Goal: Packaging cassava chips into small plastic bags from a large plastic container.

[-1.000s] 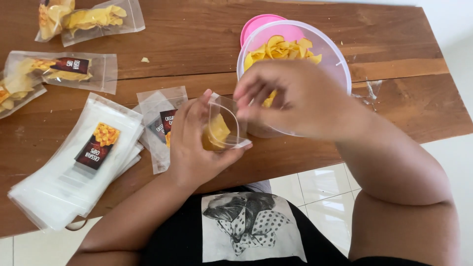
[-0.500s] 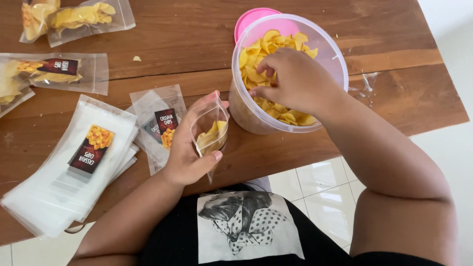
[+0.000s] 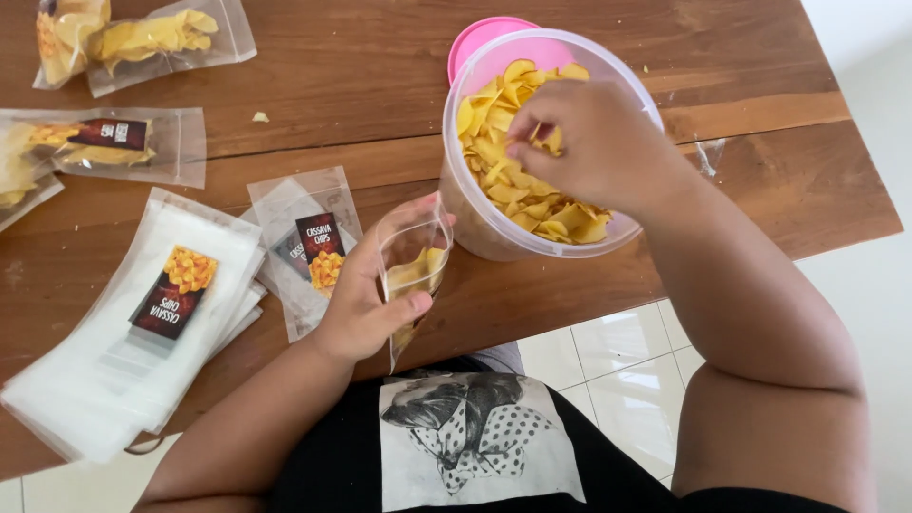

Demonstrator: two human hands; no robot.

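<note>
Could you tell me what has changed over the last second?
The right hand left the pouch mouth and went into the tub, where it now grips chips. The left hand still holds the pouch open. The stack of empty pouches stayed put.

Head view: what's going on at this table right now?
A person sits at a wooden table. The left hand holds a small clear pouch open, a few yellow chips already inside. The right hand is down in a clear plastic tub of chips, fingers among them. A pink lid lies behind the tub. A stack of empty labelled pouches and some filled pouches lie to the left.
</note>
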